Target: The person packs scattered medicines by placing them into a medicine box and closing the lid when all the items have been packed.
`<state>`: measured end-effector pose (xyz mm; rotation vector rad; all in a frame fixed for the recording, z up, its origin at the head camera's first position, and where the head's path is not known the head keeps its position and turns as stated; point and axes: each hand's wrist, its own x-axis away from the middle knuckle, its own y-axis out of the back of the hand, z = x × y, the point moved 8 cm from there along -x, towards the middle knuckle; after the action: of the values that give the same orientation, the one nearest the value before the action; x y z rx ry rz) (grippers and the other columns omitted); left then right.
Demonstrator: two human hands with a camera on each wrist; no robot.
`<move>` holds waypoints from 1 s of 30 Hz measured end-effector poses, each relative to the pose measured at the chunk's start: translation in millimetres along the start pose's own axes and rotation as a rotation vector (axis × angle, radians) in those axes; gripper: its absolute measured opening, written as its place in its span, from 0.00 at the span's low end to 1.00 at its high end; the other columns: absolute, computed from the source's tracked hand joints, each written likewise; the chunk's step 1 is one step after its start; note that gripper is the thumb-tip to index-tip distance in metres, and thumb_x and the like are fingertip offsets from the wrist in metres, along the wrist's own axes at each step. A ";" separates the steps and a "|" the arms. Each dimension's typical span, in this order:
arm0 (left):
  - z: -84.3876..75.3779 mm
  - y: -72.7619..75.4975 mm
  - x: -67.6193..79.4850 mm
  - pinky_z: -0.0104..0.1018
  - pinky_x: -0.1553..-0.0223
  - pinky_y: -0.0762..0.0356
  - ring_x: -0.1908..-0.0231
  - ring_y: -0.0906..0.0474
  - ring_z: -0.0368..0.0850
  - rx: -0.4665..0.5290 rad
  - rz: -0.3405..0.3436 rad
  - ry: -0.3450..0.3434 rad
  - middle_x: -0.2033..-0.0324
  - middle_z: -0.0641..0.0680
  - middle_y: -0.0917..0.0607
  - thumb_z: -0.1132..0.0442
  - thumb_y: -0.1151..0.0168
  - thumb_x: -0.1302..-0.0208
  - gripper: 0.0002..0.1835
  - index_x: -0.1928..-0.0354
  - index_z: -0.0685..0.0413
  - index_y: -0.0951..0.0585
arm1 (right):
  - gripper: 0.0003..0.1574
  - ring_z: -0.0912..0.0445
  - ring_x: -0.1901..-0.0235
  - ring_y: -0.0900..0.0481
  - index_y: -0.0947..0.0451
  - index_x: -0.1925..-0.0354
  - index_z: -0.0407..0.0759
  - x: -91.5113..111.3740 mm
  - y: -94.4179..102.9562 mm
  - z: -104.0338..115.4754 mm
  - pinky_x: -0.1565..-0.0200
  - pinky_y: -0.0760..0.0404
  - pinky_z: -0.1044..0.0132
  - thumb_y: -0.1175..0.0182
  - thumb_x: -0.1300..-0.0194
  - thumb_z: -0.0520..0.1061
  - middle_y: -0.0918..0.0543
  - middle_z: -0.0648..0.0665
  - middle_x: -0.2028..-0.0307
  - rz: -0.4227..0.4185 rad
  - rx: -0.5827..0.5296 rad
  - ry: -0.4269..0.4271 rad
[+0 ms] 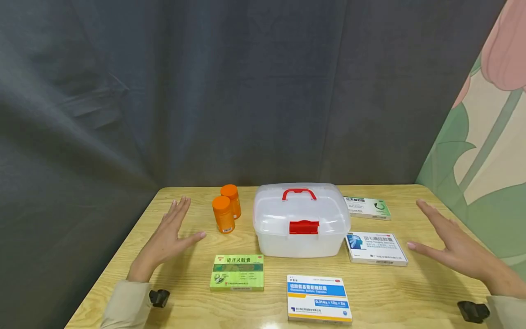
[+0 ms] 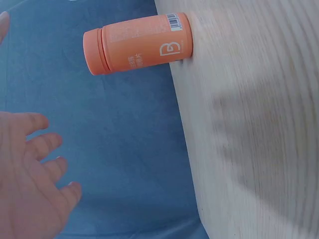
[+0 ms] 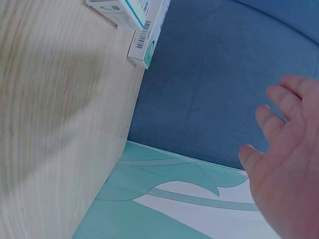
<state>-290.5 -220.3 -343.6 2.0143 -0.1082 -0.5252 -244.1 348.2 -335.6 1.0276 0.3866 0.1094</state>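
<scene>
Orange bottle [image 1: 224,221] right of my splayed, empty left hand [image 1: 167,243] seemed light, rigid, grippable mid-body; right hand [image 1: 457,252] also splayed, empty.

2 cropped boxes [image 3: 143,44], perhaps cardboard, on a wood-grain table [image 3: 60,119].

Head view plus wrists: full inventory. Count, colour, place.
Case: 1, translucent with red handle and latch, mid-table
Bottles: 2, orange, left of case
Green box: 1, green, front-left of case
Front box: 1, white and blue, front of case
Head-picture box: 1, white and blue, right of case
Rear box: 1, white and green, behind head-picture box
Table: 1, light wood, under items
Curtain: 1, dark blue-grey, behind table
Floral panel: 1, green, beige, pink, far right
Wrist devices: 2, black, at cuffs
Sleeves: 2, beige, forearms
Left hand: 1, bare, above table's left
Right hand: 1, bare, above table's right
</scene>
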 end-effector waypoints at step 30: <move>-24.2 -3.9 -19.5 0.58 0.42 0.55 0.35 0.65 0.46 0.102 -0.038 -0.011 0.33 0.49 0.59 0.39 0.42 0.47 0.50 0.32 0.43 0.61 | 0.58 0.42 0.36 0.61 0.66 0.31 0.58 -23.0 -11.3 24.3 0.44 0.63 0.38 0.37 0.47 0.51 0.60 0.45 0.32 -0.030 -0.014 0.043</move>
<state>-298.8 -192.8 -331.1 2.1170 -0.1052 -0.5652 -257.6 316.5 -328.1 1.0069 0.4397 0.1069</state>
